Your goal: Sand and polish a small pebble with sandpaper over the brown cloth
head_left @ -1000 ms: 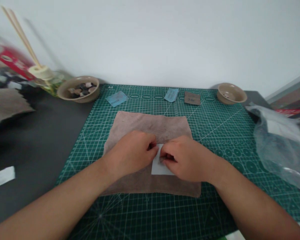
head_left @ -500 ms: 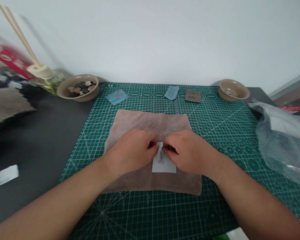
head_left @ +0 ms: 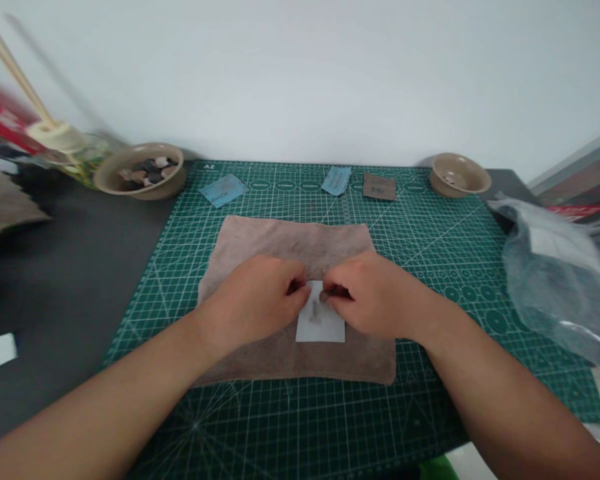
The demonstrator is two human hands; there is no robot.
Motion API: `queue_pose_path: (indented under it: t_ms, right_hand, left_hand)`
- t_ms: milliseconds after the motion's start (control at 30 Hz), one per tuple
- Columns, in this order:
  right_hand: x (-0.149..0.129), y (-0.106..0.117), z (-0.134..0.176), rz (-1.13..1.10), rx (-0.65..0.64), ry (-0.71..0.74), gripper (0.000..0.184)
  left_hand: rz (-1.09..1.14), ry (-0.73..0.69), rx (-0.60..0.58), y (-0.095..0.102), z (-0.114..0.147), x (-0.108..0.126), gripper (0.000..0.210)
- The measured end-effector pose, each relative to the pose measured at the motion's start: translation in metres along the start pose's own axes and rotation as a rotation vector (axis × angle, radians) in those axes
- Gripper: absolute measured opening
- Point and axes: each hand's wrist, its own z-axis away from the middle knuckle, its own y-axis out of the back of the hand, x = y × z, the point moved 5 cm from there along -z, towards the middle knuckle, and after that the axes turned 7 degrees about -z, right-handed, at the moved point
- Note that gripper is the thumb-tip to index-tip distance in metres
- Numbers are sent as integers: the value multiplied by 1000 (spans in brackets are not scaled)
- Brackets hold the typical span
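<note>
At centre of the green gridded cutting mat [head_left: 430,267], on a pinkish-brown terry cloth [head_left: 280,240], lies a small pale grey-white rectangular sheet [head_left: 320,325], prob. fine abrasive paper, w/ a dark smear down its middle. Both hands meet at the sheet's far edge. Left hand [head_left: 255,300] is curled, fingertips pressed down at the sheet's top-left corner, pinning it to the cloth. Right hand [head_left: 375,297] is curled too, thumb and forefinger pinched on a tiny dark object [head_left: 330,292] held against the sheet's upper part; too small to say what it is, maybe a little stone.

Key relation: the sheet sits directly under and just toward the person from the fingertips, its long axis running near-to-far, same line as the smear. Right hand is the one on the small object; left hand only steadies the paper. Neither hand is really nearer, both touch the sheet's top edge.

Around: along the mat's far side lie two light blue paper pieces [head_left: 223,190] and a brown rectangular piece [head_left: 379,187]. Far left, off the mat, a tan ceramic bowl of mixed pebbles [head_left: 139,171]; far right, a smaller tan bowl [head_left: 459,175] w/ a couple of bits inside. A crumpled clear plastic bag [head_left: 555,273] lies at right. Reed diffuser sticks in a glass jar [head_left: 55,137] at far left, blurred. Table [head_left: 55,267] is dark grey/black, white wall behind.
</note>
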Motion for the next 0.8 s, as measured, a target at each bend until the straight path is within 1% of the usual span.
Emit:
queue_pose_path:
  t_ms: [67, 100, 200, 233, 333, 367, 400, 500, 533, 567, 667, 700, 800]
  right_hand:
    - [2, 2, 0, 18, 50, -36, 23]
    - [1, 1, 0, 11, 41, -13, 22]
    - [-6, -4, 0, -38, -49, 95, 22]
    - [-5, -4, 0, -36, -48, 86, 23]
    - [2, 2, -1, 15, 51, -30, 24]
    - [3, 3, -1, 24, 73, -50, 23]
    - [3, 3, -1, 24, 75, -44, 22]
    - [-2, -1, -1, -10, 6, 44, 21]
    - [-2, -2, 0, -10, -2, 52, 20]
    - [-1, -1, 0, -2, 7, 37, 20]
    - [5, 5, 0, 50, 98, -67, 19]
    - [6, 5, 0, 56, 108, -75, 20]
    - [-1, 1, 0, 33, 37, 7, 20]
  left_hand:
    - [-7, -6, 13, 0, 0, 0, 26]
    - [-8, -5, 15, 0, 0, -1, 26]
    - [-6, -4, 5, -1, 1, -2, 25]
    - [-7, -7, 7, -1, 1, -2, 25]
    - [-19, -12, 21, 0, 1, -1, 27]
    - [-22, -9, 24, 1, 1, -1, 27]
    - [-22, -6, 21, 1, 0, 0, 26]
    - [-15, -2, 5, 0, 0, 0, 26]
    - [-14, -2, 3, 0, 0, 0, 26]
    - [-16, -3, 3, 0, 0, 0, 26]
    - [-27, -12, 10, 0, 0, 0, 27]
    - [-28, -13, 14, 0, 0, 0, 26]
    - [-24, -18, 13, 0, 1, 0, 26]
